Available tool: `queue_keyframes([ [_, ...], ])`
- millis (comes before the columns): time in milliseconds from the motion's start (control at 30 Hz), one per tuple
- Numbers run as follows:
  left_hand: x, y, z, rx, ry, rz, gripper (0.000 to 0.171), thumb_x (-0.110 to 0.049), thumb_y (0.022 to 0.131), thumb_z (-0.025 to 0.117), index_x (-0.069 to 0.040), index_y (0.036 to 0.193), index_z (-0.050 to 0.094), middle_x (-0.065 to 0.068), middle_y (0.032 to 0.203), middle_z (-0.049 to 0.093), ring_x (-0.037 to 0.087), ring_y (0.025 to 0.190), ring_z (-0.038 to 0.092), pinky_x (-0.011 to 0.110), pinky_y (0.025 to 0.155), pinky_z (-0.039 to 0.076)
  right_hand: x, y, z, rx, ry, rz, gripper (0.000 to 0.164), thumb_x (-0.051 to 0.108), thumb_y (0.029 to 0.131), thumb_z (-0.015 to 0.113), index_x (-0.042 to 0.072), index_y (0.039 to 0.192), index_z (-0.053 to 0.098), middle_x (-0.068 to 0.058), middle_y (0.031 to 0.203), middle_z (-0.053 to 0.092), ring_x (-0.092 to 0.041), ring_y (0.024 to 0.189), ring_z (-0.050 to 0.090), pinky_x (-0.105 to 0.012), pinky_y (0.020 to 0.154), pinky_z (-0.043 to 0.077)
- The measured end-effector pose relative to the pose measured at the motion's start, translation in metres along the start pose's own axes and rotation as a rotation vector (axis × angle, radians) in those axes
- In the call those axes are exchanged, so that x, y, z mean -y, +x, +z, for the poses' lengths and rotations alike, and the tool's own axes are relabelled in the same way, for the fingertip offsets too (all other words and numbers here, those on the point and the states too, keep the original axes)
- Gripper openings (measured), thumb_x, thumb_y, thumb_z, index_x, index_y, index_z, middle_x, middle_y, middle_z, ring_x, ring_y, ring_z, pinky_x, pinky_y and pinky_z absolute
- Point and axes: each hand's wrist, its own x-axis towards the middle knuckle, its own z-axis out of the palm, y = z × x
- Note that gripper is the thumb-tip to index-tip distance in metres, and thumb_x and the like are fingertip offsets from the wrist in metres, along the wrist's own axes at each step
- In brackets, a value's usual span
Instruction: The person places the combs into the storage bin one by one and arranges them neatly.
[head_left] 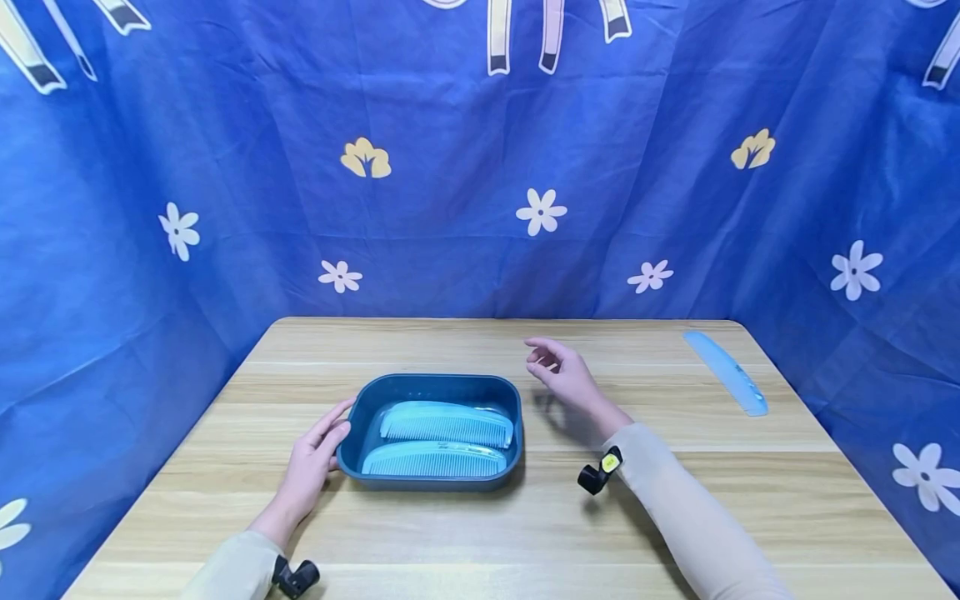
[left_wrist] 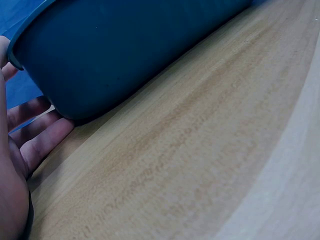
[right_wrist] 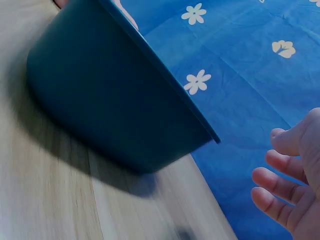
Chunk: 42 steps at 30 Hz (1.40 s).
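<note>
A dark teal plastic bin [head_left: 429,385] stands on the table, with two light-blue combs, the far comb [head_left: 446,422] and the near comb [head_left: 435,460], lying flat inside it. My left hand [head_left: 311,458] touches the bin's left end. In the left wrist view, its extended fingers [left_wrist: 45,140] rest against the outer wall low down, and the thumb is at the rim. My right hand [head_left: 567,379] hovers above the table to the right of the bin, its fingers loosely bent and nothing held. Another light-blue comb [head_left: 726,372] lies at the far right.
The pale wooden table [head_left: 600,533] ends at a blue patterned cloth [head_left: 465,275] that hangs behind it and along both sides. Each wrist carries a small black camera, the right camera [head_left: 596,475] and the left camera [head_left: 297,577].
</note>
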Motion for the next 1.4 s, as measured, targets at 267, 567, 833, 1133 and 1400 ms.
queue_keyframes([
  [267,0.001,0.001,-0.002,0.002,0.015,0.008,0.047,-0.037,0.098,0.045,-0.020,0.142,0.041,0.017,0.124,0.048,0.008,0.092,0.060,0.027,0.071,0.054,-0.005,-0.003,-0.011,-0.019,0.035,0.001,0.036,-0.008,0.086,0.058,-0.009,0.121,0.053,-0.027,0.094,0.059,-0.041,0.081,0.057,-0.019,0.061,0.046],
  [567,0.001,0.001,-0.003,0.004,0.018,0.013,0.047,-0.037,0.098,0.045,-0.019,0.142,0.041,0.016,0.123,0.048,0.008,0.094,0.059,0.028,0.071,0.054,-0.014,-0.009,-0.020,-0.044,0.021,0.025,0.036,-0.008,0.086,0.058,-0.010,0.122,0.053,-0.028,0.095,0.059,-0.041,0.080,0.057,-0.019,0.060,0.047],
  [833,0.002,0.001,-0.002,0.002,0.019,0.009,0.048,-0.037,0.098,0.045,-0.019,0.142,0.040,0.017,0.123,0.049,0.008,0.093,0.059,0.027,0.071,0.054,-0.018,-0.015,-0.031,-0.051,-0.005,0.039,0.038,-0.008,0.086,0.058,-0.011,0.123,0.051,-0.030,0.096,0.058,-0.043,0.083,0.056,-0.020,0.067,0.047],
  [1133,0.002,0.001,-0.002,0.003,0.019,0.009,0.047,-0.037,0.098,0.045,-0.020,0.142,0.041,0.016,0.123,0.048,0.007,0.094,0.059,0.027,0.071,0.054,-0.023,-0.023,-0.043,-0.064,-0.022,0.078,0.038,-0.006,0.087,0.057,-0.010,0.124,0.051,-0.030,0.098,0.058,-0.048,0.084,0.054,-0.022,0.068,0.049],
  [1400,0.002,0.001,-0.001,0.006,0.022,0.005,0.047,-0.038,0.098,0.045,-0.021,0.142,0.041,0.017,0.123,0.048,0.009,0.093,0.059,0.028,0.071,0.054,-0.030,-0.029,-0.055,-0.067,-0.061,0.071,0.037,-0.006,0.087,0.057,-0.010,0.124,0.051,-0.030,0.098,0.058,-0.047,0.083,0.054,-0.022,0.067,0.048],
])
